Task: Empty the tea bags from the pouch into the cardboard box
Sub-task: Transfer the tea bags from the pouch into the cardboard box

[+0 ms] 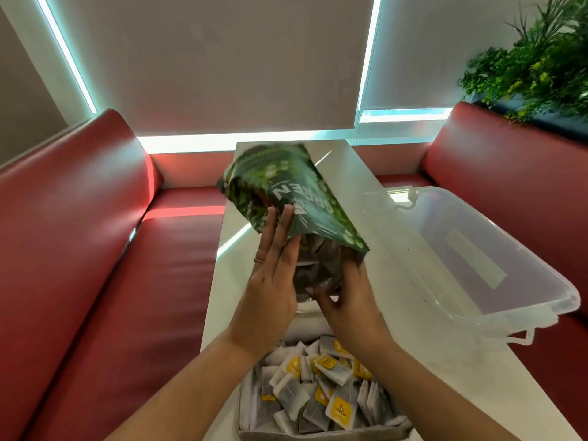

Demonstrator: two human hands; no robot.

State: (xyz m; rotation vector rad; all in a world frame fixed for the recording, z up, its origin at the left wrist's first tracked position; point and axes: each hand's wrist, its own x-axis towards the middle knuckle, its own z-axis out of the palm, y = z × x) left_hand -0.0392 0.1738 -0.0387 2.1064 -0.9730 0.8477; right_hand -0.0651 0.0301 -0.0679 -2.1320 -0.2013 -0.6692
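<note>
A dark green tea pouch [296, 189] is held tipped up above the table, its open silver mouth facing down toward me. My left hand [270, 275] lies against the pouch's left side with straight fingers. My right hand [346, 297] grips the lower lip of the pouch's mouth with curled fingers. Tea bags show inside the mouth. Below my wrists stands the cardboard box [245, 421], holding several white tea bags [321, 386] with yellow tags.
The narrow white table [445, 377] runs away from me between two red padded benches [95, 265]. A clear plastic tub [477, 253] lies on the table's right side, overhanging its edge. Green plants [534, 68] stand at the top right.
</note>
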